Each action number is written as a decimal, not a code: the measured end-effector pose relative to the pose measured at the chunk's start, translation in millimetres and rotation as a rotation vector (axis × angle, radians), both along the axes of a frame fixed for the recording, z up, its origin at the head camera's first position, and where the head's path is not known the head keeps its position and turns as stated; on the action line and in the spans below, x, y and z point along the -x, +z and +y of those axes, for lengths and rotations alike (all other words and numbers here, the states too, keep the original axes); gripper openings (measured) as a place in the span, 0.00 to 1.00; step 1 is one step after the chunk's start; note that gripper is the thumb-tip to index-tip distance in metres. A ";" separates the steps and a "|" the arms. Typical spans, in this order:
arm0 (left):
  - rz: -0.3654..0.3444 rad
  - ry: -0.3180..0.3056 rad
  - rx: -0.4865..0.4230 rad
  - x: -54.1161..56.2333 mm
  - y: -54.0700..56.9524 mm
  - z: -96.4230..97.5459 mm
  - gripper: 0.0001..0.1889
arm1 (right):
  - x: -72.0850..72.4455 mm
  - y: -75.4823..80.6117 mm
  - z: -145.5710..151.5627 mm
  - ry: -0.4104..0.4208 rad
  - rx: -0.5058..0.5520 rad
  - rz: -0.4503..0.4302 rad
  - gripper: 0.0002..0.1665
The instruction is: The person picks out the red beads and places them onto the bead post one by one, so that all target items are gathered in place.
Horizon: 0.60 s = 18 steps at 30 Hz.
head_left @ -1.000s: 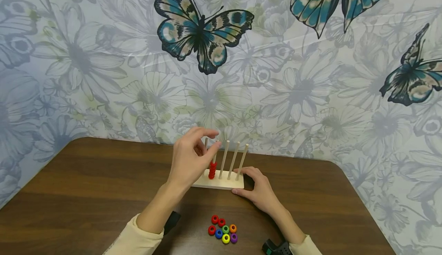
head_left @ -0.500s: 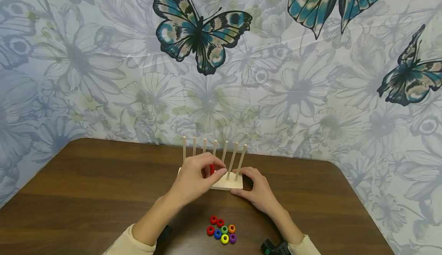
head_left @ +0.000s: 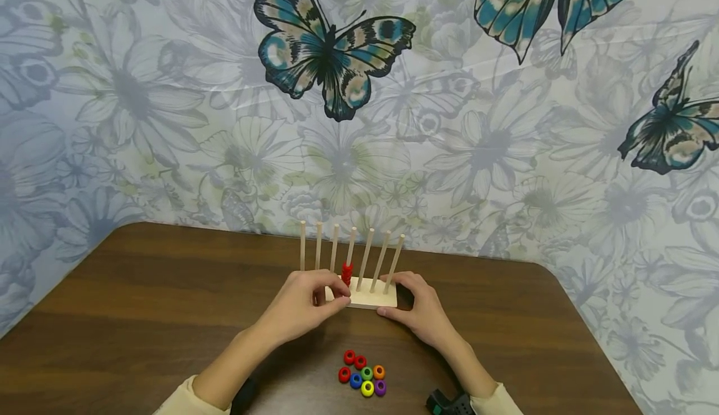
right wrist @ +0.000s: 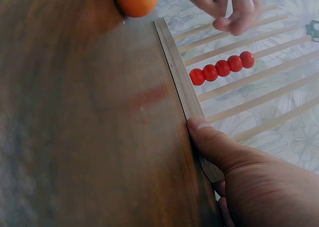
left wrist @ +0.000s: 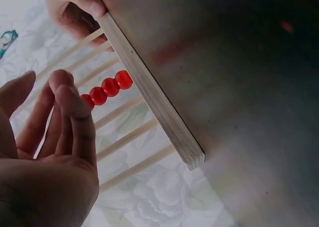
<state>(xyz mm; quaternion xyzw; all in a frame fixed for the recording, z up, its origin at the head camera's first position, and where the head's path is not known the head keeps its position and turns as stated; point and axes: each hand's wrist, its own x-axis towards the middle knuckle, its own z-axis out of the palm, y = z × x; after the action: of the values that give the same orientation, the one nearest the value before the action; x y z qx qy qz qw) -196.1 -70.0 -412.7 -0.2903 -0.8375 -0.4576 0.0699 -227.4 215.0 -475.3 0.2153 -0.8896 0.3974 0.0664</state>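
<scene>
In the head view a pale wooden peg stand [head_left: 372, 300] with several upright pegs stands on the table. A stack of several red beads [right wrist: 223, 68] is threaded on its middle peg and reaches down to the base. My right hand [head_left: 420, 310] grips the base's right end, thumb on the front edge. My left hand [head_left: 303, 302] hovers just in front of the stand's left half, fingers loosely bent with no bead between them; it hides part of the base. In the left wrist view the thumb [left wrist: 17, 95] is apart from the fingertips.
Nearer on the brown table [head_left: 140, 315] lies a group of loose beads: three red beads [head_left: 344, 375], a blue bead [head_left: 356, 385], a green bead [head_left: 367, 378], an orange bead [head_left: 379, 376], a yellow bead [head_left: 367, 394] and a purple bead [head_left: 381, 392]. A butterfly-patterned wall covering [head_left: 483, 153] rises behind.
My left hand has come down from the top of the middle peg, past the red beads, and back to the left in front of the base. My right hand stays on the stand.
</scene>
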 end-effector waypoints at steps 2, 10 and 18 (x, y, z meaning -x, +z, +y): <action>-0.031 -0.046 0.036 1.1 -2.0 -0.9 0.03 | 0.0 0.3 0.3 0.001 -0.004 0.001 0.32; -0.170 -0.293 0.180 -1.6 -7.5 -0.4 0.03 | -0.2 -0.6 0.7 -0.013 -0.002 -0.017 0.33; -0.275 -0.403 0.222 -4.5 -8.4 3.3 0.07 | 0.6 0.3 0.9 -0.009 0.003 -0.026 0.34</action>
<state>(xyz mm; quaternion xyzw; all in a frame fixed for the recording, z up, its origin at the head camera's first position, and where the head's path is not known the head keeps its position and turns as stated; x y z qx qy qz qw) -191.6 -66.7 -421.1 -0.3924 -0.8094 -0.4027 -0.1694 -228.0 215.9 -475.0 0.2062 -0.8906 0.4013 0.0570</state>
